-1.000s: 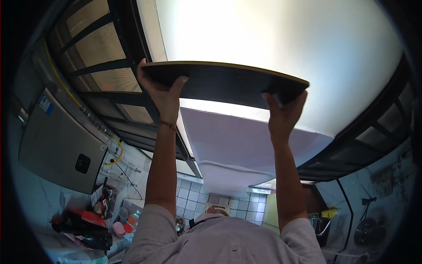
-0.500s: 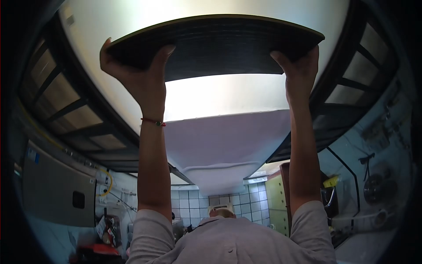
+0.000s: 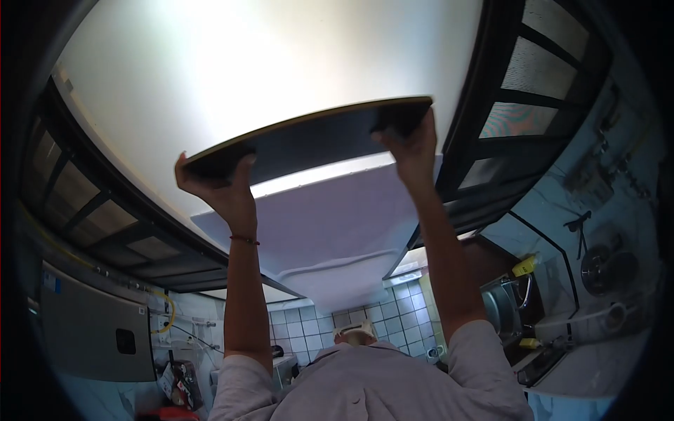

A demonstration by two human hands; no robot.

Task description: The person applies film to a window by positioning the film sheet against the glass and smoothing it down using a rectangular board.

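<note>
A dark, flat rectangular board (image 3: 309,137) with a thin yellowish edge stretches between my two raised hands. It is tilted, its right end higher in view. My left hand (image 3: 221,193), with a red bracelet at the wrist, grips the left end, the thumb lying across the near face. At the right end, my right hand (image 3: 414,151) is closed on the board too, thumb on the same face. The fingers behind the board are mostly hidden. Behind it spreads a bright white surface (image 3: 281,56), with a pale lilac panel or sheet (image 3: 330,217) nearer me.
Dark-framed glazed panels flank both sides, left (image 3: 91,189) and right (image 3: 533,70). At left hangs a grey metal box (image 3: 95,323) beside a yellow hose (image 3: 170,312). A sink (image 3: 498,309) and a dark round pan-like thing (image 3: 597,266) are at right. White tiles (image 3: 302,326) show low down.
The board has come lower and nearer in view, shifted left, and tilted so its left end is lower. Both hands kept their hold. The whole view has turned somewhat.
</note>
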